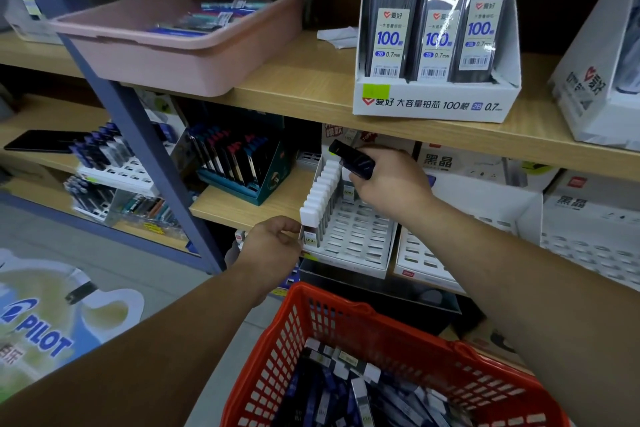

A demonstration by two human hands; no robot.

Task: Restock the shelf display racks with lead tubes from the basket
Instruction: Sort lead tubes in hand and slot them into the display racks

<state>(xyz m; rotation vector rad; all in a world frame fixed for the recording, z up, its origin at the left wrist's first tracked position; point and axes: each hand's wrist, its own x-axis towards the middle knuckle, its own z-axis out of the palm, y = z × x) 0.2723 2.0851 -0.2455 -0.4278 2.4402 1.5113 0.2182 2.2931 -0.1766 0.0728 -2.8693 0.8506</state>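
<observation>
Hands, two, are working at one white display rack on the lower shelf. Right hand, arm outstretched, is gripping one dark lead tube over the rack's back; left hand is pinching the front tube of one white-capped row. One red basket below is holding a heap of tubes, too many to count.

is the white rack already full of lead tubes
No, the white rack has one full row of white-capped lead tubes along its left side, while most other slots are bare.
</observation>
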